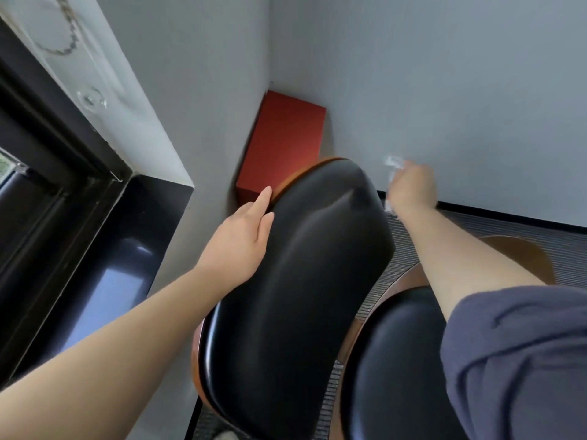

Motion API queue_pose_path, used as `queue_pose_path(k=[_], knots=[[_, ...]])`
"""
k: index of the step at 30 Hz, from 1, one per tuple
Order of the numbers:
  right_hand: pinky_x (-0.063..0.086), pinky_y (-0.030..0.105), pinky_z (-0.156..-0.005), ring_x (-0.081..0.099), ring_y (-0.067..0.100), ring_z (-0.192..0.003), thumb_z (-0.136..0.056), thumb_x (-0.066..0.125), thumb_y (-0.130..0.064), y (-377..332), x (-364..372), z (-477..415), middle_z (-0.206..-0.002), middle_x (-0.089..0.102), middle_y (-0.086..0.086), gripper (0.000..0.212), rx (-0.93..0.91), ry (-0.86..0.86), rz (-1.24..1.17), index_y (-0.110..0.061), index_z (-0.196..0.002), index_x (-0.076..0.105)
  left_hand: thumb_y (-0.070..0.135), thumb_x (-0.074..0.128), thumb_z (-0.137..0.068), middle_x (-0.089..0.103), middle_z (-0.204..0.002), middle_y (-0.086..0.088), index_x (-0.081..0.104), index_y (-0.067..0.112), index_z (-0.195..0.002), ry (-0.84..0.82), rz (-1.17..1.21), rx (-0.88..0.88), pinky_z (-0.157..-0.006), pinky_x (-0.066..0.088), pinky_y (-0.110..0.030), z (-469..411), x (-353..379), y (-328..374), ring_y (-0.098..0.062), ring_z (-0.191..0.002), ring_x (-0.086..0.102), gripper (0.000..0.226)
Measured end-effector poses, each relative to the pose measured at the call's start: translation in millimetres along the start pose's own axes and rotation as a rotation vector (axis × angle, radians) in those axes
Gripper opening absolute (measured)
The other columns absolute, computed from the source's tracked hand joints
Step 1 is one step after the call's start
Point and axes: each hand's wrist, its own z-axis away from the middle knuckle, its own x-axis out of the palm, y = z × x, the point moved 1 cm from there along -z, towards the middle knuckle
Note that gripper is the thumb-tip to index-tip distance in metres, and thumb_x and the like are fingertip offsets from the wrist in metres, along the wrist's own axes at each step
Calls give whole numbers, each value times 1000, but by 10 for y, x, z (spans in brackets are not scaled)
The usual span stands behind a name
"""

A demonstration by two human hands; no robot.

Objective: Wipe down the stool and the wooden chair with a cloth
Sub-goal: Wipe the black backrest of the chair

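Observation:
The wooden chair fills the middle of the view: black leather cushions in a brown wooden shell, its headrest toward the wall corner. My left hand rests with straight fingers on the left edge of the headrest. My right hand is raised past the chair's right side, close to the grey wall, and grips a small white cloth that sticks out above the fingers. The cloth is blurred. A second black cushion with a wooden rim lies at the lower right; whether it is the stool I cannot tell.
A red box stands on the floor in the wall corner, just behind the headrest. A black window sill and dark window frame run along the left. Grey ribbed carpet shows to the right, under the wall.

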Motion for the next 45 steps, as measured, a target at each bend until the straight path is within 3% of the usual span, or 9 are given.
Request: queue_pose_path(k=[3, 11, 15, 19, 23, 29, 33, 38, 45], knots=[[35, 44, -94, 52, 37, -106, -98, 42, -15, 236, -19, 14, -115, 53, 18, 28, 46, 173, 144, -13, -119, 61, 32, 30, -104, 54, -131, -3, 23, 22, -153, 0, -1, -3, -95, 39, -32, 7, 13, 1, -22, -114, 52, 50], [33, 29, -57, 41, 14, -60, -98, 42, -13, -287, 230, 397, -62, 39, -4, 39, -283, -44, -476, -24, -61, 34, 30, 33, -105, 47, -144, 6, 26, 27, -152, -10, 136, -43, -96, 25, -12, 6, -6, -25, -11, -129, 43, 48], [34, 27, -62, 42, 16, -66, -97, 44, -11, -385, 254, 582, -67, 39, -4, 34, -404, 6, -476, -23, -65, 47, 31, 35, -104, 55, -108, 19, 39, 36, -146, -8, 334, -124, -74, 32, 6, 0, -45, -98, 11, -85, 50, 42], [29, 8, -59, 36, 4, -61, -95, 47, -6, -536, 313, 973, -71, 34, -17, 19, -673, 22, -465, -2, -84, 62, 28, 37, -104, 61, -128, 14, 55, 29, -135, 13, 496, -200, -104, 38, -20, 7, -60, -177, -1, -117, 54, 36], [30, 7, -58, 44, -8, -64, -93, 49, -5, -644, 254, 1205, -70, 33, -18, 28, -608, 56, -517, -24, -72, 50, 25, 36, -105, 72, -103, 12, 66, 29, -118, 9, 630, -254, -84, 48, -16, 167, -68, -229, -3, -99, 66, 33], [45, 17, -71, 55, 11, -74, -93, 50, -4, -534, 379, 1998, -84, 54, -6, 43, -812, -162, -565, -24, -129, 60, 26, 37, -105, 71, -112, 8, 66, 23, -120, -47, 748, -295, -86, 49, -17, 370, -86, -302, -3, -105, 65, 32], [40, 22, -61, 48, 12, -63, -89, 52, -1, -601, 393, 2042, -73, 49, 3, 28, -694, -86, -586, -17, -105, 69, 23, 35, -105, 72, -110, 3, 67, 25, -114, -76, 903, -390, -88, 50, -27, 477, -73, -377, -11, -105, 67, 33], [50, 21, -72, 53, 8, -75, -88, 57, 2, -252, 433, 2978, -87, 53, -6, 42, -864, -349, -648, -12, -127, 63, 24, 33, -104, 71, -113, -5, 64, 21, -121, -87, 1031, -448, -87, 53, -33, 625, -83, -407, -18, -104, 68, 36], [52, 25, -77, 59, 7, -83, -86, 59, 3, -183, 596, 3248, -97, 63, 3, 43, -764, -265, -728, -12, -126, 65, 28, 37, -104, 72, -113, -1, 64, 23, -122, -111, 1009, -439, -84, 55, -31, 801, -93, -381, -16, -103, 68, 33]])
